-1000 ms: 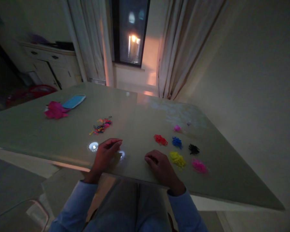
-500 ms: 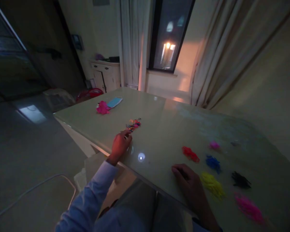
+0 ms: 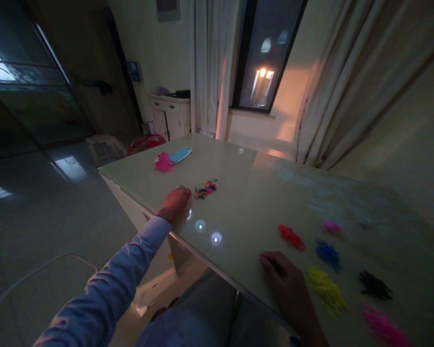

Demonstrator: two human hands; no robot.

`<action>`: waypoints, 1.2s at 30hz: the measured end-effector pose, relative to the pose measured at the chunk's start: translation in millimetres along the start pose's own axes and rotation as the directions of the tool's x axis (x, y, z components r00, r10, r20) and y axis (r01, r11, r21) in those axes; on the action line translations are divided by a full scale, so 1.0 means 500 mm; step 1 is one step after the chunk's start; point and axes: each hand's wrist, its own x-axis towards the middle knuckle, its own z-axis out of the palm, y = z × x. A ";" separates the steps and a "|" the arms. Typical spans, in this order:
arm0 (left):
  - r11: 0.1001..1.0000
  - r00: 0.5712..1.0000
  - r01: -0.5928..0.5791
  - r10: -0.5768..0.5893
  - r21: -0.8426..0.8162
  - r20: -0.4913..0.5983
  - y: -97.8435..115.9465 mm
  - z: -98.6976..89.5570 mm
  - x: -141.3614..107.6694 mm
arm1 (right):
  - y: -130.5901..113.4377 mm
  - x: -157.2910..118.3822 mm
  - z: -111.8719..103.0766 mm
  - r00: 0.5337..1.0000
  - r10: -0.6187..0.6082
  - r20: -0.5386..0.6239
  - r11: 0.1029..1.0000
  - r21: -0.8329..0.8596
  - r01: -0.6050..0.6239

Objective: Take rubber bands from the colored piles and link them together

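My left hand (image 3: pixel 177 201) rests on the pale glossy table (image 3: pixel 238 193), its fingers curled, just left of a small pile of mixed-colour bands (image 3: pixel 205 190). Whether anything is inside those fingers is too small to tell. Near the table's front edge lies my right hand (image 3: pixel 280 272), fingers curled in, their contents hidden. Around it to the right are separate heaps: red (image 3: pixel 291 236), blue (image 3: pixel 328 254), yellow (image 3: pixel 325 289), black (image 3: pixel 374 284) and pink (image 3: pixel 383 324). A smaller pink heap (image 3: pixel 331 226) sits farther back.
A blue face mask (image 3: pixel 181 154) and a crumpled pink item (image 3: pixel 163 163) lie at the table's far left. Beyond are a white cabinet (image 3: pixel 171 115), a red round object (image 3: pixel 146 142) and a pale stool (image 3: pixel 104 148). A cable (image 3: pixel 39 265) crosses the floor.
My left hand has drawn back from the mixed pile to its left side, exposing more of the pile. The camera view has shifted slightly left. My right hand has stayed in about the same place.
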 end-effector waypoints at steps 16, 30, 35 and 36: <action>0.572 0.994 0.052 -0.105 -0.819 -0.010 0.060 -0.047 -0.084 | -0.011 -0.002 0.001 1.000 -0.030 0.004 1.000 0.009 0.030; -0.138 0.980 0.174 0.124 -0.975 0.158 0.250 -0.081 -0.187 | -0.011 -0.004 0.009 0.998 -0.056 -0.008 0.998 0.031 0.056; -0.187 0.953 0.218 0.250 -0.958 0.168 0.319 -0.071 -0.206 | -0.012 0.000 0.012 0.998 -0.058 -0.014 0.998 0.016 0.058; -0.189 0.945 0.230 0.276 -0.955 0.173 0.333 -0.071 -0.211 | -0.012 0.000 0.013 0.998 -0.060 -0.016 0.998 0.023 0.060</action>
